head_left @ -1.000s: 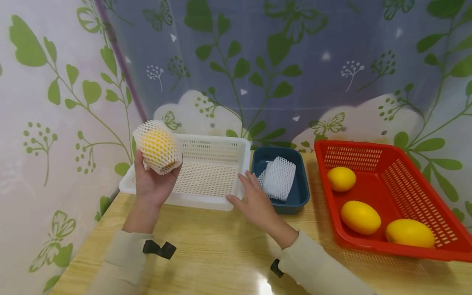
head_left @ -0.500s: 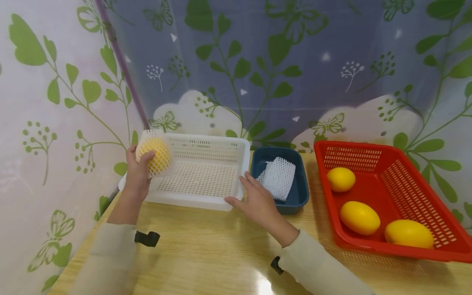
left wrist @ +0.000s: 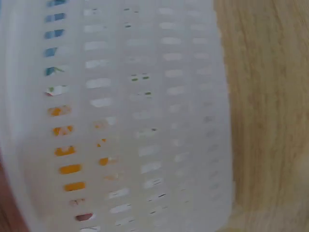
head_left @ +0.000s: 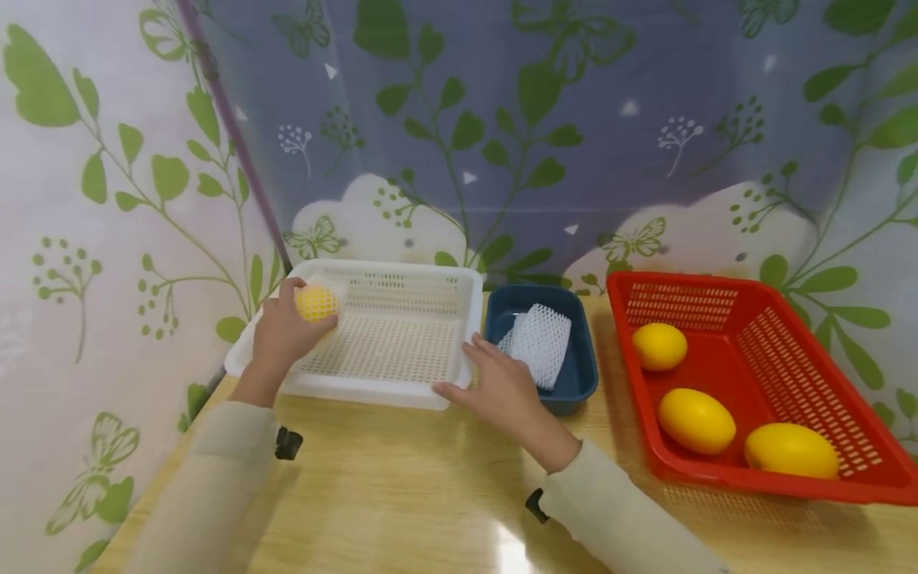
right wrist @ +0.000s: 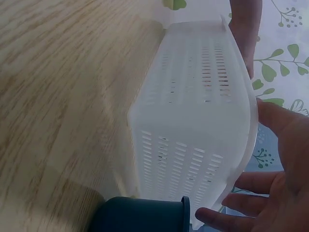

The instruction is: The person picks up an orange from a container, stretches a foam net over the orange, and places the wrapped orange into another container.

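Observation:
My left hand (head_left: pixel 290 331) grips a yellow fruit (head_left: pixel 317 304) wrapped in a white foam net, low inside the left end of the white plastic basket (head_left: pixel 469 319). Fingers and palm cover part of the fruit. In the left wrist view the slotted wall (left wrist: pixel 116 145) of the basket fills most of the picture, and orange-yellow shows through some slots. My right hand (head_left: pixel 502 391) rests at the basket's front right corner, its fingers fairly straight. In the right wrist view, thumb and fingertips (right wrist: pixel 270 116) touch the basket's rim (right wrist: pixel 253 111).
Right of the basket stands a dark blue bin (head_left: pixel 584 359) holding white foam nets (head_left: pixel 545 343). A red basket (head_left: pixel 645 430) with three bare yellow fruits (head_left: pixel 696 420) is farther right. The wooden table (head_left: pixel 402 478) meets patterned cloth walls behind and at left.
My left hand has turned over and lowered the netted fruit from above the white basket's left end down into it. My right hand stays at the basket corner.

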Demonstrator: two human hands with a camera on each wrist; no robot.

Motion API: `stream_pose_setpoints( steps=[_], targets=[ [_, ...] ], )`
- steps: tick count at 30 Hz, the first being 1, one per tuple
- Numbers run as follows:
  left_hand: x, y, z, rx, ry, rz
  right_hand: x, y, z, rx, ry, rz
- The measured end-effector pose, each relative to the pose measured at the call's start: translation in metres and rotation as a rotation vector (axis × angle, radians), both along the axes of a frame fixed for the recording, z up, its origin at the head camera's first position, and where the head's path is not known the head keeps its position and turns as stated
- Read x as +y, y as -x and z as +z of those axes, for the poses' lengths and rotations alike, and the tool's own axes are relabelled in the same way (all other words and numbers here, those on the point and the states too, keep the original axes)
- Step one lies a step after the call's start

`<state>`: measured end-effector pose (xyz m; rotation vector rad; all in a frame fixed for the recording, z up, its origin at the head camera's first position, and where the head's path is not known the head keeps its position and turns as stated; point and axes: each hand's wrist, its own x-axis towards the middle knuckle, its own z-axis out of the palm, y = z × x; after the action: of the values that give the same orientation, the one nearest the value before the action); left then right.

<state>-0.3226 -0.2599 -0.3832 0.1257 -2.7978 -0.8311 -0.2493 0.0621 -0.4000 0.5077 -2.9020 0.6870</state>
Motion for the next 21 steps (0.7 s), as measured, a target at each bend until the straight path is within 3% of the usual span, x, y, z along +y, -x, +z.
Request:
stream_pose_setpoints(
  steps=[4, 8, 21],
  targets=[
    [-0.001, 0.002, -0.010, -0.048, 0.085, 0.019, -0.002, -0.001, -0.001, -0.008, -0.021, -0.003],
    [-0.001, 0.005, -0.015, -0.118, 0.164, -0.015, -0.004, -0.003, -0.001, -0.015, -0.035, -0.026],
    [0.008, 0.003, -0.012, -0.295, 0.278, -0.071, -0.001, -0.003, -0.002, 0.001, -0.043, -0.035]
  ],
)
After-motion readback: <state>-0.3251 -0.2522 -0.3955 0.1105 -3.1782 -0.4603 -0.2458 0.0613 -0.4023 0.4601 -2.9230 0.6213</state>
